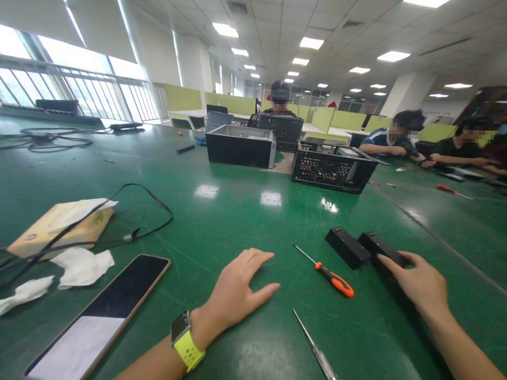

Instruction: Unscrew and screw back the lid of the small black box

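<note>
Black blocks (348,247), a pair of them, sit toward the right of the green surface (223,222), one just beside the other. From where I stand, looking left to right, a tissue pack (65,225) comes first, then a phone (103,312) lying flat, neither being handled. The left hand (239,284) is just over the surface, its grip open and empty, thumb and fingers apart. Farther back, two computer cases (240,148) stand well away from both hands. Next come an orange screwdriver (332,277) and a clear-handled screwdriver (325,369), both idle. The nearer-left block is untouched; the right hand (422,282) has its grip closed on the second block (378,243), though I can't tell whether it is raised. I'd judge this an early stage: one block is in hand, the other left, no tool taken up.
</note>
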Demonstrator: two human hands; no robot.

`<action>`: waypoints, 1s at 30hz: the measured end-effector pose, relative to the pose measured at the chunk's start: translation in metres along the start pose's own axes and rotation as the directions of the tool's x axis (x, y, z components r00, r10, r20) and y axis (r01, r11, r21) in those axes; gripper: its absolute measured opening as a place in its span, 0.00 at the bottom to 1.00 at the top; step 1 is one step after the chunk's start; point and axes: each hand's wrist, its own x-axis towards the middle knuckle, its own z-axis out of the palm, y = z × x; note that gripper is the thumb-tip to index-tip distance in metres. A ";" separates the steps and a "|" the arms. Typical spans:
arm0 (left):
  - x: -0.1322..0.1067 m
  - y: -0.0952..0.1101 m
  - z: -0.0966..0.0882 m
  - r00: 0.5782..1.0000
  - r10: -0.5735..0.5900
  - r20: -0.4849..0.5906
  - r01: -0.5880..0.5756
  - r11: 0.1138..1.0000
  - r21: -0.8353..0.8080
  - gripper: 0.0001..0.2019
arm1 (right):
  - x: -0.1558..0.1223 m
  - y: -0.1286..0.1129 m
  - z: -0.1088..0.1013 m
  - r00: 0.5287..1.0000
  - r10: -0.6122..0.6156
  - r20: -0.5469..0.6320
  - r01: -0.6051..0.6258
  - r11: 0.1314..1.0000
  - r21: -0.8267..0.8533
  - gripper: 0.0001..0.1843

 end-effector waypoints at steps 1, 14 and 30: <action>0.000 0.000 0.000 1.000 -0.005 0.000 0.005 1.000 0.002 0.22 | -0.001 -0.001 0.000 1.000 -0.013 0.020 0.013 1.000 -0.016 0.43; -0.001 0.000 0.002 0.999 -0.016 0.032 0.015 1.000 0.008 0.19 | -0.036 -0.051 0.027 0.910 -0.414 0.022 0.406 0.901 0.154 0.32; 0.002 0.000 0.001 0.998 -0.032 0.049 0.033 0.999 -0.008 0.20 | -0.091 -0.093 -0.002 0.503 -0.798 0.331 0.640 0.601 0.478 0.32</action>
